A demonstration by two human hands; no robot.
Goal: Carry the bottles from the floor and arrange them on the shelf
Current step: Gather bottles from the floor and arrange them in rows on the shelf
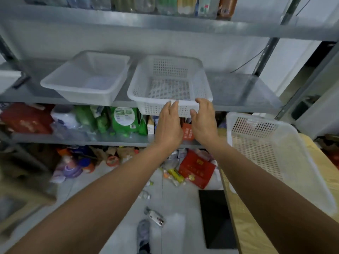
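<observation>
While both arms are stretching up the middle of the frame, the left hand (169, 123) and right hand (203, 120) are hovering at the front rim of a white perforated plastic basket (168, 74) on the grey metal shelf (238, 92). Their fingers are loosely spread and gripping nothing; whether they touch the rim is unclear. At bottom centre, a small clear bottle (155, 217) is lying on its side on the pale tiled floor (183, 198), its long axis slanting from upper left to lower right.
</observation>
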